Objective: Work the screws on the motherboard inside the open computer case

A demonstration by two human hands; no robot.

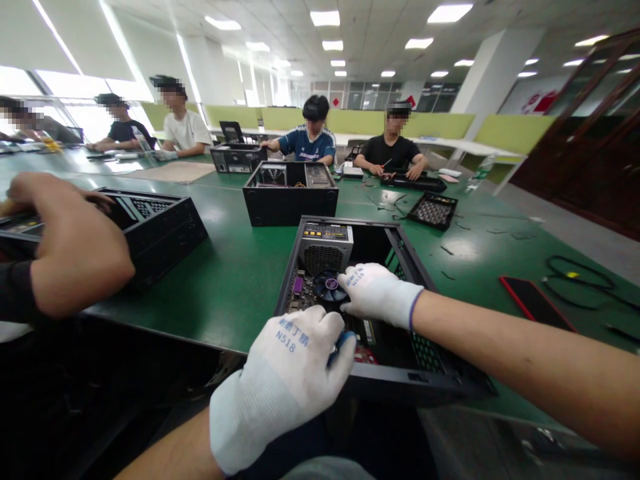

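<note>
An open black computer case (415,263) lies on its side in front of me, with a grey power supply (327,250) at its far left corner. Below that sits a round black cooler fan (327,288) on the motherboard, near a purple port (298,286). My right hand (377,293), in a white glove, has its fingers curled at the fan's right edge; its fingertips are partly hidden. Also gloved, my left hand (295,370) is closed over the case's near left side, thumb against bent fingers. Whatever it pinches is hidden. A memory stick (369,332) shows between the hands.
A co-worker's arm (80,240) works in another case (165,230) at left. Ahead stands another open case (290,203); several people sit beyond. A black tray (433,211), a red-edged black panel (535,303) and black cable (575,280) lie on the green table (215,293).
</note>
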